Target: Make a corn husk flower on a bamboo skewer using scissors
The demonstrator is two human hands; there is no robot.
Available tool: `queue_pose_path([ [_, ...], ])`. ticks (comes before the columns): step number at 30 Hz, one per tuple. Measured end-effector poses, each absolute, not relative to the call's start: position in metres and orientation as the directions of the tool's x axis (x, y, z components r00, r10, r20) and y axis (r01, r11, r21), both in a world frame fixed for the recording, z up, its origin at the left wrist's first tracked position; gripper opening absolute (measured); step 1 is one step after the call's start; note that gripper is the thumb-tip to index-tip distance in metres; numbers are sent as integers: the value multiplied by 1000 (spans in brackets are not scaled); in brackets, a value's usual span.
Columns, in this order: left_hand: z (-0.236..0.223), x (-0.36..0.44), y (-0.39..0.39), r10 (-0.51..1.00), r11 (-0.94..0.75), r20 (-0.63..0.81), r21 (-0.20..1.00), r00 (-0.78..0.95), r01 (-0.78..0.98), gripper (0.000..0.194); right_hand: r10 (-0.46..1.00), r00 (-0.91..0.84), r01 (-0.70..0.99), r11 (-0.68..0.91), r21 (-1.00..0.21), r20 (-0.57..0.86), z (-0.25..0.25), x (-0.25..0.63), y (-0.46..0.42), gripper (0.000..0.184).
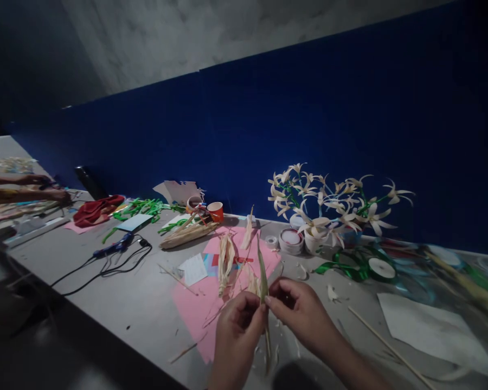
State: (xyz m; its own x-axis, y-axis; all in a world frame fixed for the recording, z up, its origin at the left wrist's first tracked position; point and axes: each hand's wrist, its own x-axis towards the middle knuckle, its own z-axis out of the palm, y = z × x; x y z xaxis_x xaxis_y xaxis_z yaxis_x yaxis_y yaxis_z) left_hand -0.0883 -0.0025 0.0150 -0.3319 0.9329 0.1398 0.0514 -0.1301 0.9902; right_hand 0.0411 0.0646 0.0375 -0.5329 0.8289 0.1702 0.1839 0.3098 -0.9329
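Observation:
Between my two hands a long, narrow, greenish strip of corn husk (262, 266) points up and away, with a thin brown lower end hanging below my fingers. My left hand (241, 325) pinches it from the left, fingers curled. On the other side, my right hand (295, 309) has thumb and forefinger closed at the same spot. Just beyond lie pink paper (191, 319) and a bundle of dry corn husk (226, 260). Another pale husk piece (248, 233) rests farther back on the paper.
White husk flowers (315, 222) stand in cups at the back right, near green ribbon (350, 264). A stick (390, 346) and white paper (435, 330) lie right. Leftward are a corded blue tool (114, 245), orange cups (215, 211), a red cloth (97, 210) and another person's arms (24, 189).

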Motion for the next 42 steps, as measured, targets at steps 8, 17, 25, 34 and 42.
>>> queue_pose_path([
  [8, 18, -90, -3, 932, -161, 229, 956, -280, 244, 22, 816, -559, 179, 293, -939, 148, 40, 48, 68, 11],
  [17, 27, -85, -2, 876, -253, 416, 827, -244, 503, 18, 805, -550, 266, 421, -867, 222, 46, 50, 66, 12],
  [25, 17, -84, -5, 823, -323, 486, 826, -294, 463, 18, 868, -450, 412, 410, -814, 210, 43, 39, 54, 10],
  [34, 3, -94, -9, 889, -255, 328, 934, -320, 251, 15, 853, -480, 417, 427, -803, 204, 40, 31, 51, 12],
  [42, 9, -99, -10, 913, -189, 299, 913, -277, 362, 16, 809, -558, 293, 402, -868, 186, 42, 36, 58, 12],
])
